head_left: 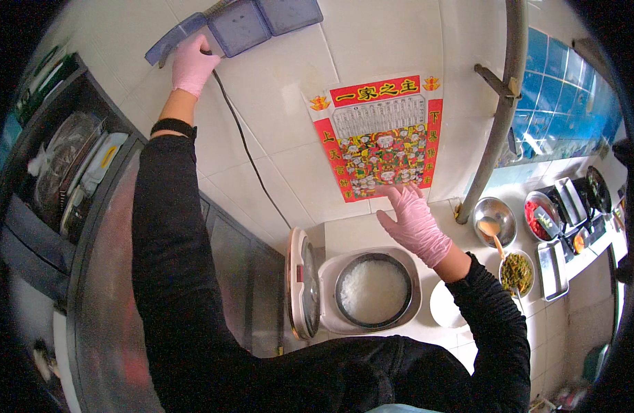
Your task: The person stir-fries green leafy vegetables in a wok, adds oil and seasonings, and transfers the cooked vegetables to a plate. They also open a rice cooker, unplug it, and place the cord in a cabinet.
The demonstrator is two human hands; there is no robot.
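My left hand [195, 64], in a pink glove, grips the dark plug [207, 52] of a black power cord [240, 120] up at the wall. Raised translucent blue socket covers [239, 28] are right beside it; whether the plug sits in a socket is hidden. From there the cord runs down behind the rice cooker [416, 310]. The cooker's lid [302, 284] stands upright, and white rice [375, 290] fills much of the dark inner pot. My right hand [414, 222], also gloved in pink, hovers with fingers spread before the poster's lower edge, holding nothing.
A red poster [384, 139] with writing hangs on the tiled wall. Right of the cooker are a white plate [446, 307], a steel bowl [495, 217] with a ladle [492, 229], cooked greens [517, 272] and metal trays [553, 271]. A pipe [495, 129] rises behind; dark shelving [82, 170] stands left.
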